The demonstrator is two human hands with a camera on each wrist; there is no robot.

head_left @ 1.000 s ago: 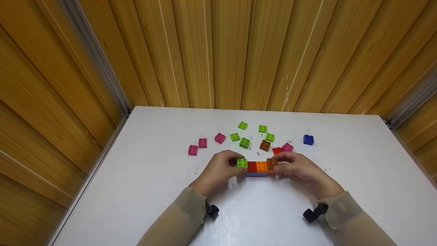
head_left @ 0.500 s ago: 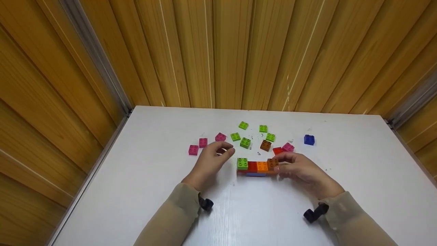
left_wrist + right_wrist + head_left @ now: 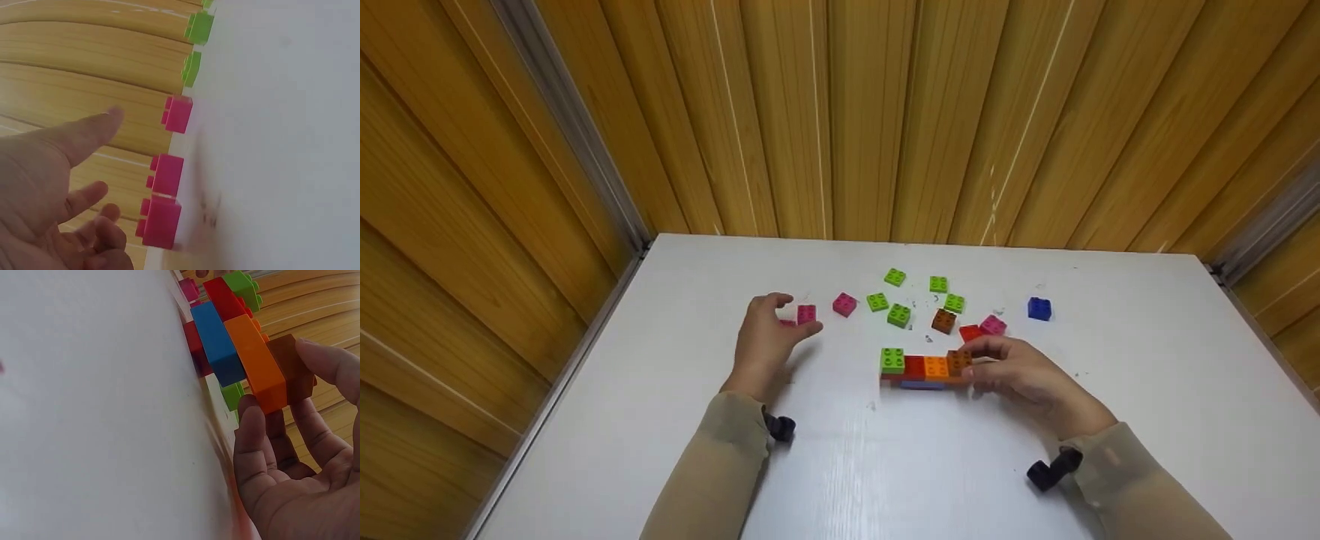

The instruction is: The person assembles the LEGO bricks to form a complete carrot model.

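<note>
My left hand (image 3: pixel 769 337) hovers over the left of the table, thumb and fingers spread, nothing between them. Just by it are two pink toy bricks; one pink brick (image 3: pixel 807 313) shows between thumb and fingers, the other pink brick (image 3: pixel 162 224) is mostly hidden by the hand in the head view. My right hand (image 3: pixel 1027 375) holds the right end of a built toy-brick structure (image 3: pixel 935 366), thumb on its brown brick (image 3: pixel 289 365), fingers at the orange brick (image 3: pixel 256 360). A blue brick (image 3: pixel 216 340) sits beneath; a green brick (image 3: pixel 892 360) tops the left end.
Behind the structure lie loose bricks: several green bricks (image 3: pixel 898 315), a brown brick (image 3: pixel 943 321), a red brick (image 3: pixel 970 332) and pink bricks (image 3: pixel 844 304). A blue brick (image 3: pixel 1039 308) lies further right. Wood-patterned panels (image 3: pixel 862 120) stand behind the white table (image 3: pixel 660 480).
My left hand has let go of the structure's green end and moved left to the pink bricks, its fingers spreading. My right hand stays in place, holding the structure.
</note>
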